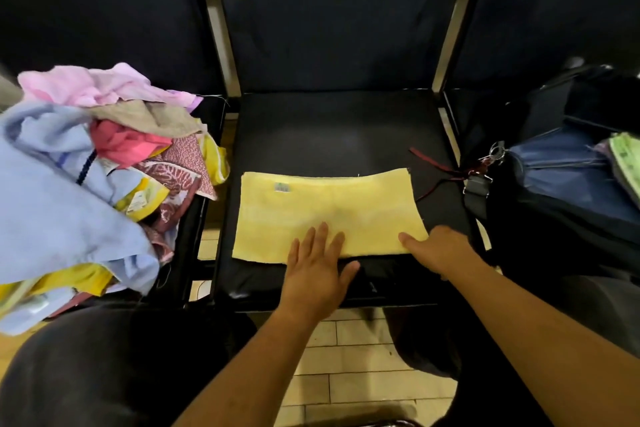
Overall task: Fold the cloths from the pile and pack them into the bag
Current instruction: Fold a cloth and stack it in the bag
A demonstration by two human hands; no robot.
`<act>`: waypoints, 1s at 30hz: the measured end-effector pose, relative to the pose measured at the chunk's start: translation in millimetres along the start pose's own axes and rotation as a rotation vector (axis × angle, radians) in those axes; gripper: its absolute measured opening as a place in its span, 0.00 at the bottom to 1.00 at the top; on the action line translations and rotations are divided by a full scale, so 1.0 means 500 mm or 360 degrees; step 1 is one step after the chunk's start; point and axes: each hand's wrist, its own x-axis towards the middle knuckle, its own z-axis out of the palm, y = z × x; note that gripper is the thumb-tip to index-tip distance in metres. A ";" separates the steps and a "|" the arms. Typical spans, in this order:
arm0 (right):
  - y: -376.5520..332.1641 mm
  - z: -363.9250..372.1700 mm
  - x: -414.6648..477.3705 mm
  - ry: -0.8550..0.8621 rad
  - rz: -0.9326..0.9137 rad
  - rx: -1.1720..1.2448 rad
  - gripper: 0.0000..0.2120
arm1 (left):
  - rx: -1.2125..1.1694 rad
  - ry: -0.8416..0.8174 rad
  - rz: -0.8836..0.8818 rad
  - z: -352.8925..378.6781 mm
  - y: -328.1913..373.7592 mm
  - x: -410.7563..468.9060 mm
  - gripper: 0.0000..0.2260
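Biggest thing in shot is the pile (69, 184), a jumbled heap of blue, pink and patterned cloths stacked at the person's left, close enough for that arm to reach the next piece. Across on the right sits the dark bag (561, 191), mouth open toward the person, with something pale green (623, 159) already tucked inside, likely an earlier fold. Between them lies the black worktop (346, 135), and that's where the action is.

The yellow cloth (311, 208) lies flat near the front edge as a wide rectangle, looking folded at least once, well apart from both the pile and the bag. The left hand (318, 270) presses down on its near edge, fingers straight and spread, which looks like pinning and smoothing so the layers don't slide. The right hand (441, 248) sits at the near right corner with one digit lying on the fabric; whether it pinches that corner cannot be told from here. Most likely it is set to bring that end across.

Smallest: a little label (282, 187) showing by the far left corner.
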 end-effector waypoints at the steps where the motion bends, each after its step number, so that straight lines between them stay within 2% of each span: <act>1: -0.004 0.005 -0.005 0.0022 0.0025 0.0171 0.32 | 0.0036 0.0012 0.0006 0.006 -0.001 -0.004 0.31; 5: -0.029 0.037 -0.011 0.0222 0.0190 0.1053 0.14 | -0.0008 0.0006 0.0039 0.005 -0.002 -0.009 0.31; 7: -0.046 0.058 -0.015 0.0292 0.0262 0.1517 0.08 | -0.0189 -0.0009 0.0063 -0.012 -0.008 -0.012 0.30; 8: -0.054 0.064 -0.016 0.0371 0.0278 0.1610 0.05 | -0.0343 0.0015 0.0049 -0.027 -0.010 -0.012 0.29; 10: -0.075 0.063 -0.032 0.0613 0.0243 0.1513 0.02 | -0.0793 0.0182 -0.0064 -0.066 -0.029 -0.005 0.25; 13: -0.125 0.063 -0.084 0.0920 -0.0045 0.1346 0.04 | -0.1575 0.0431 -0.0518 -0.140 -0.083 0.012 0.15; 16: -0.200 0.090 -0.149 0.0961 -0.0508 0.1226 0.05 | -0.2340 0.0441 -0.0916 -0.179 -0.146 0.025 0.10; 19: -0.271 0.143 -0.185 0.0835 -0.0943 0.0920 0.09 | -0.2662 0.0385 -0.0989 -0.189 -0.170 0.021 0.08; 21: -0.308 0.183 -0.197 0.0555 -0.1147 0.0607 0.10 | -0.2713 0.0343 -0.1010 -0.187 -0.183 0.022 0.06; 23: -0.325 0.222 -0.196 0.0241 -0.1244 0.0297 0.13 | -0.2559 0.0306 -0.0958 -0.187 -0.198 0.022 0.09; 25: -0.320 0.247 -0.194 0.0064 -0.1333 0.0159 0.17 | -0.2333 0.0309 -0.0971 -0.190 -0.206 0.020 0.15; 28: -0.301 0.251 -0.193 -0.0053 -0.1221 0.0455 0.19 | -0.1919 0.0339 -0.1003 -0.192 -0.204 0.012 0.22; 30: -0.299 0.235 -0.174 0.0103 -0.0916 0.0805 0.15 | -0.1695 0.0345 -0.0912 -0.181 -0.200 0.009 0.26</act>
